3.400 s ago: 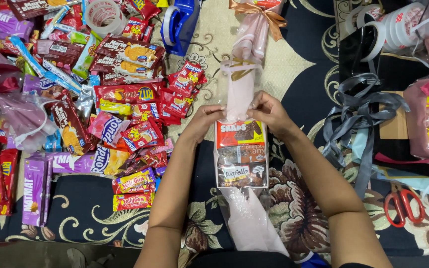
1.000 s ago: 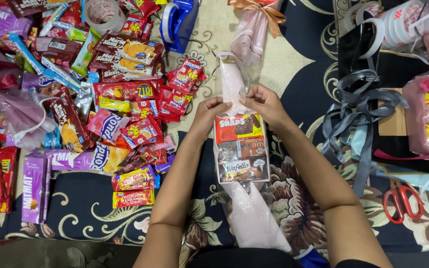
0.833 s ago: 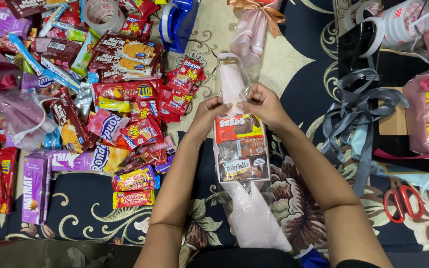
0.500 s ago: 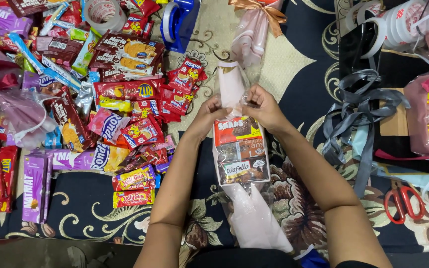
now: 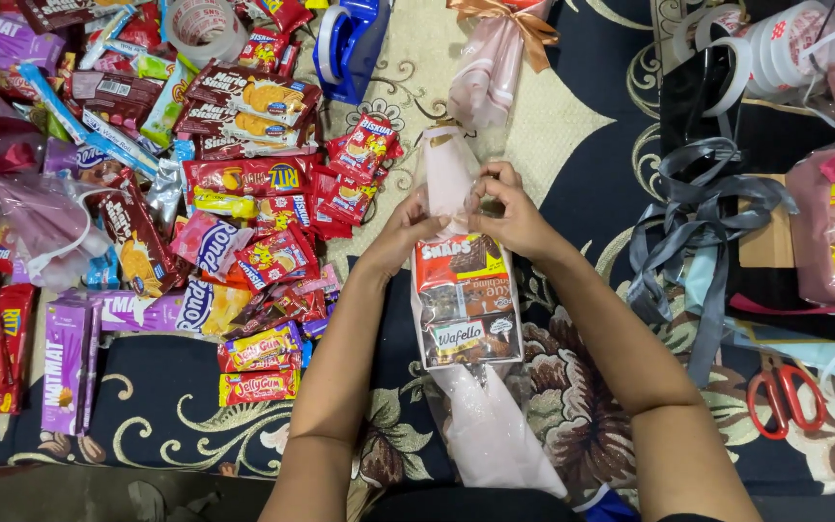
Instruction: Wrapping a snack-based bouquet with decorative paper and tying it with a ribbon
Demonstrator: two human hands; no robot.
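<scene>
Between both hands, a clear bag of stacked snack packs point(image 5: 464, 300) is lying on the patterned carpet point(image 5: 572, 106). Left hand point(image 5: 408, 227) and right hand point(image 5: 509, 208) are pinching its neck together. Loose snacks point(image 5: 244, 193) are lying left, grey ribbon point(image 5: 698, 213) and red scissors point(image 5: 785, 391) right.

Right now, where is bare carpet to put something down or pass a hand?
Bare carpet lies between the wrapped pink bundle and the grey ribbon, and below the jelly packets beside the left forearm. The snack pile on the left and the tape rolls corner are crowded.
</scene>
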